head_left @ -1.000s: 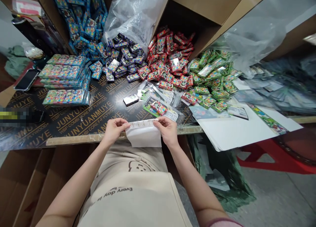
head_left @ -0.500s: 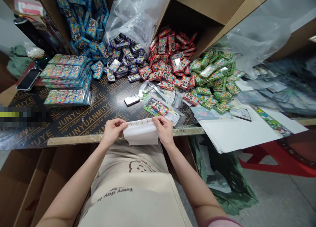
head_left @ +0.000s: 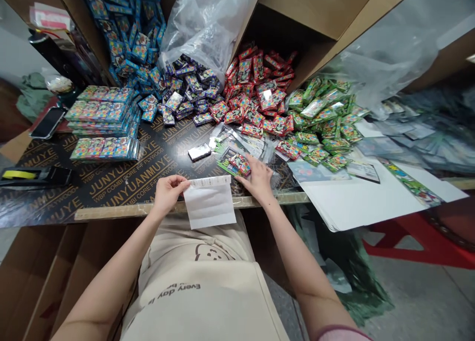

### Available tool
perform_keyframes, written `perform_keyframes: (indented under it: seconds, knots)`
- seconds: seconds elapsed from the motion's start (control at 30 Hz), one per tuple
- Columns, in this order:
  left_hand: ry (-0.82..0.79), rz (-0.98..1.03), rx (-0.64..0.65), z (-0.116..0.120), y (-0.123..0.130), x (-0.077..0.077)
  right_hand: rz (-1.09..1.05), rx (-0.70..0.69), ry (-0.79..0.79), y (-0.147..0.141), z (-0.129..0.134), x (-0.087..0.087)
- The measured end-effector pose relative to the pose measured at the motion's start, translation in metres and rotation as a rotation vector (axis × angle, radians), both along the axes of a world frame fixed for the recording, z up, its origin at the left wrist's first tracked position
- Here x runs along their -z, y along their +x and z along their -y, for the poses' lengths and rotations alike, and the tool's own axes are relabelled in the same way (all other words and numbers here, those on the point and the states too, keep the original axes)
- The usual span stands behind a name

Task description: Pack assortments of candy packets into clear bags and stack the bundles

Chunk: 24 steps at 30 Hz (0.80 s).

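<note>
You work at a dark plywood table edged by cardboard boxes. Your left hand pinches the printed top strip of a white sheet, which hangs over the table's edge. Your right hand lies open, its fingers at a small red-and-green pack on loose clear wrappers. Farther out, red packs, green packs, purple packs and blue packs lie heaped loose; only the stacks at far left stand in neat rows.
</note>
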<state>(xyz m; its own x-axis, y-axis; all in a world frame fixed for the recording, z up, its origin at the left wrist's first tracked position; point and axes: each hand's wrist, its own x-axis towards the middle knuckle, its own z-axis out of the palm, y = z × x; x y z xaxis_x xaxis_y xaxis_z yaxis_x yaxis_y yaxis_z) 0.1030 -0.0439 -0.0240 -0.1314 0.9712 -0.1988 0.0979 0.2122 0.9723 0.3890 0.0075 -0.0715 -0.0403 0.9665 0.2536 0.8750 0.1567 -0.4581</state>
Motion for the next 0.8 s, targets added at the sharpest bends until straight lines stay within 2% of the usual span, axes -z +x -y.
perform_keyframes:
  seconds: [0.07,0.2,0.33,0.47,0.53,0.63,0.73,0.8]
  knots:
    - [0.010,-0.022,0.014,-0.004,0.001,-0.002,0.076,-0.024,-0.013,0.009,-0.005,0.009]
    - [0.008,-0.021,0.031,-0.019,0.006,-0.002,0.109,0.122,0.006,0.028,-0.009,0.011]
    - [-0.118,0.041,0.024,-0.044,0.021,0.007,-0.101,0.238,0.163,0.035,-0.001,-0.010]
    - [-0.209,0.053,0.045,-0.069,0.055,0.021,-0.227,0.140,0.325,0.009,0.018,-0.033]
    - [-0.235,0.042,0.074,-0.077,0.074,0.029,-0.186,0.034,0.295,-0.008,0.025,-0.033]
    - [-0.276,0.005,0.120,-0.086,0.091,0.037,-0.053,-0.102,0.108,-0.024,0.027,-0.018]
    - [-0.281,-0.063,0.172,-0.087,0.086,0.038,0.033,-0.138,-0.066,-0.021,0.022,-0.001]
    - [-0.254,-0.120,0.188,-0.083,0.073,0.034,0.026,-0.110,-0.062,-0.008,0.015,0.004]
